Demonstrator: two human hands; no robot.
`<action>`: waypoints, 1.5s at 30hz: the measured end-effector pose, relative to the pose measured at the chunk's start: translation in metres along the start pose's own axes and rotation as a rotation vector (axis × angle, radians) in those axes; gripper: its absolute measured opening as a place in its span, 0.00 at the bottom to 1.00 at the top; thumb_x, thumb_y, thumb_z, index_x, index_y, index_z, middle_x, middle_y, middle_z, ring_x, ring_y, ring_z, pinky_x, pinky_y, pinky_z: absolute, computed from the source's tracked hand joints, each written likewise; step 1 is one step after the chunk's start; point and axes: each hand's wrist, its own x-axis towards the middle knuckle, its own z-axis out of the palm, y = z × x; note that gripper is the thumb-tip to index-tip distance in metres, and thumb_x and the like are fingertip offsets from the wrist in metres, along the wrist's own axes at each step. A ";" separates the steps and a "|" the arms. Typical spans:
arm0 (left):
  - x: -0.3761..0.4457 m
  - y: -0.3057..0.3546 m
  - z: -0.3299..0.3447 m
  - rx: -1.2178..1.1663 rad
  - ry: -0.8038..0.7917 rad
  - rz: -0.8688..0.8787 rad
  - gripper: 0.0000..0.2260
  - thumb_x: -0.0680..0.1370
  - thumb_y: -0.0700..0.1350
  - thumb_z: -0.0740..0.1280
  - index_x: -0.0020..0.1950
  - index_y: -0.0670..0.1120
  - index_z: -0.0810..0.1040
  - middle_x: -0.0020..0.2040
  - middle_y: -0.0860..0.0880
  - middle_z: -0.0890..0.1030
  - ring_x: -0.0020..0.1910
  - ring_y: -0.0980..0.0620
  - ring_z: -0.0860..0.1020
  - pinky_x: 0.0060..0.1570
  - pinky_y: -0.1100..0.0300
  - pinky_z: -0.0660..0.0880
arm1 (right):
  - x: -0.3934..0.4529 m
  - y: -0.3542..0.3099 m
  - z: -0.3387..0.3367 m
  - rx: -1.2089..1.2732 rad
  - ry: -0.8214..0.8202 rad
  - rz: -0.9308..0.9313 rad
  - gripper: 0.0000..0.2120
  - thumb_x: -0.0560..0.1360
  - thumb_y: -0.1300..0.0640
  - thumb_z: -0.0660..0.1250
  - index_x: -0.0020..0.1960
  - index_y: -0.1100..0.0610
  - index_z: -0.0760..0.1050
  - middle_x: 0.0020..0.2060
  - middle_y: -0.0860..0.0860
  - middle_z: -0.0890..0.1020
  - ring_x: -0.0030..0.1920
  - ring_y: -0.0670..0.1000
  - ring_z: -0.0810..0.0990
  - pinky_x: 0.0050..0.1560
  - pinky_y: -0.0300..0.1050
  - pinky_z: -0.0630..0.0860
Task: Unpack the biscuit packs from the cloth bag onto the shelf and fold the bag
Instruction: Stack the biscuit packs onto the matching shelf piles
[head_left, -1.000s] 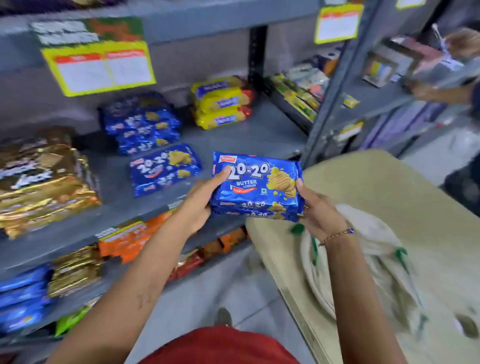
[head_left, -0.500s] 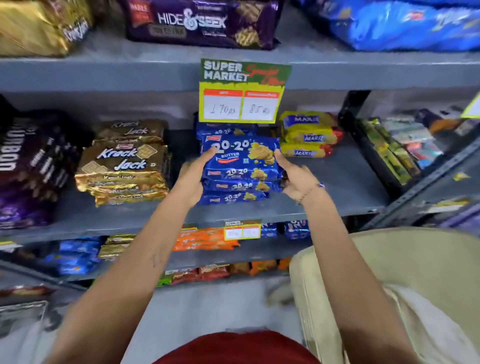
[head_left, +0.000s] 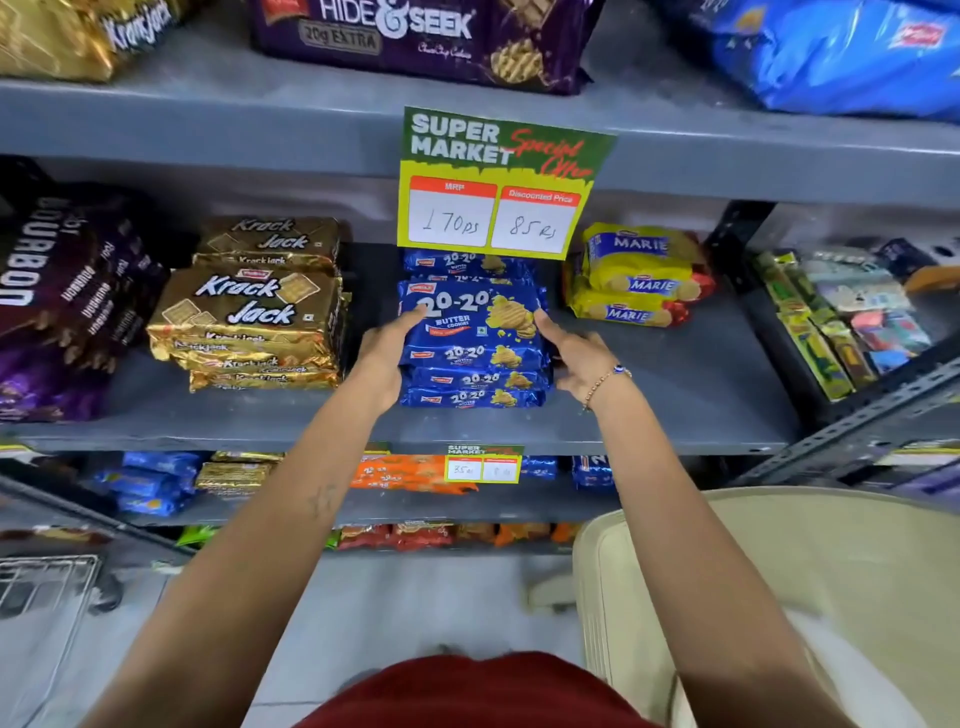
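Observation:
A stack of blue 20-20 butter cookie packs rests on the grey middle shelf, in front of more 20-20 packs under the price sign. My left hand grips the stack's left side, one finger lying over the top pack. My right hand, with a bracelet on the wrist, presses against the stack's right side. The white cloth bag is a blurred patch on the beige table at lower right, partly hidden by my right arm.
Gold Krack Jack packs sit just left of the stack, and yellow Marie packs just right. A green and yellow price sign hangs from the shelf above. Dark Bourbon packs fill the far left. A wire basket stands low left.
The blue packs went from above the table to the middle shelf, and now sit on it. Both hands stay on the stack's sides. The view has moved nearer the shelf.

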 end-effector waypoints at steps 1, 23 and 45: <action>-0.001 0.001 0.000 0.011 0.003 -0.002 0.23 0.71 0.52 0.73 0.61 0.43 0.76 0.52 0.44 0.83 0.41 0.48 0.83 0.34 0.56 0.78 | 0.000 0.001 0.000 -0.016 0.009 0.005 0.24 0.70 0.47 0.72 0.55 0.59 0.65 0.48 0.55 0.80 0.50 0.56 0.81 0.53 0.58 0.79; -0.109 -0.158 0.073 0.879 -0.521 0.699 0.09 0.77 0.48 0.63 0.47 0.44 0.80 0.44 0.46 0.84 0.43 0.50 0.80 0.46 0.57 0.74 | -0.131 0.160 -0.067 -0.362 0.633 -0.339 0.07 0.75 0.64 0.63 0.51 0.61 0.78 0.44 0.57 0.84 0.40 0.49 0.78 0.38 0.21 0.67; -0.524 -0.543 0.094 1.540 -1.645 -0.045 0.09 0.78 0.44 0.63 0.54 0.42 0.78 0.46 0.47 0.78 0.47 0.51 0.76 0.50 0.57 0.70 | -0.634 0.527 -0.290 0.198 1.520 0.349 0.10 0.70 0.58 0.64 0.47 0.60 0.80 0.44 0.61 0.84 0.47 0.61 0.82 0.51 0.56 0.78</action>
